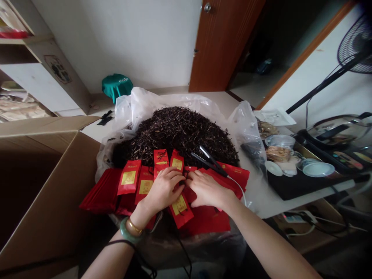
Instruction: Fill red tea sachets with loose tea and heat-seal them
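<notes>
My left hand (167, 187), with a jade bangle and a gold bracelet at the wrist, bends its fingers inward over small red packets. Almost meeting it, my right hand (205, 189) has its fingers curled down onto the red packaging. A dark bit shows between the fingertips; what each hand grips is hidden. A red packet with a yellow label (180, 212) lies below my left hand, and another red packet (129, 177) is farther left. Behind the packets rises a heap of dark dried tea leaves (180, 131). A hair straightener (213, 164) rests open beyond my right hand.
Clear plastic sheeting (244, 120) surrounds the heap. A stack of flat red pouches (101, 193) lies at left, beside an open cardboard box (58, 201). To the right are glass bowls (318, 169) and a black appliance (340, 151). A teal-covered stool (117, 87) stands behind.
</notes>
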Motion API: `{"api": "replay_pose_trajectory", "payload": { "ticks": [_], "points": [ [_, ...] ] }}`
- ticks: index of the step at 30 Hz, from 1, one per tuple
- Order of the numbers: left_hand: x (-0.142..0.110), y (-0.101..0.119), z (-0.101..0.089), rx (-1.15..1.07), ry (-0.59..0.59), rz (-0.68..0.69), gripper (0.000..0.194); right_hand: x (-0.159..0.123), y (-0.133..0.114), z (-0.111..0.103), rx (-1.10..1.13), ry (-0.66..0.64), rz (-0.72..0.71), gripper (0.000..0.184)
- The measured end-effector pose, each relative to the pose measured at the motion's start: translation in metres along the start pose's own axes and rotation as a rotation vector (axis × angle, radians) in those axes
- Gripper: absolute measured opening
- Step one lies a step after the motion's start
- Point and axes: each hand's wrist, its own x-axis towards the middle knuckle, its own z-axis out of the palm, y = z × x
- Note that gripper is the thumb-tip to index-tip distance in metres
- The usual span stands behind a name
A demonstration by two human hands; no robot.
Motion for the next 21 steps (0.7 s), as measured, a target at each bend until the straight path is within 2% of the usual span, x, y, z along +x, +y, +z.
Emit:
{"api": "replay_pose_trajectory", "payload": {
  "ticks": [9,14,17,21],
  "points": [
    [-0.001,0.003,-0.004,0.029,-0.1,0.008,0.015,-0.003,0.001,-0.007,0.026,-0.129,-0.036,0.043],
    [-0.002,0.003,-0.004,0.024,-0.112,0.011,0.014,-0.001,0.006,-0.004,0.073,-0.038,-0.053,0.027],
    [-0.001,0.002,-0.004,0.029,-0.111,-0.007,0.015,0.003,0.007,0.003,0.068,0.025,-0.066,0.037],
    [0.0,0.001,-0.005,0.038,-0.101,-0.026,0.017,0.006,0.004,0.011,0.055,0.034,-0.037,0.054]
  ]
}}
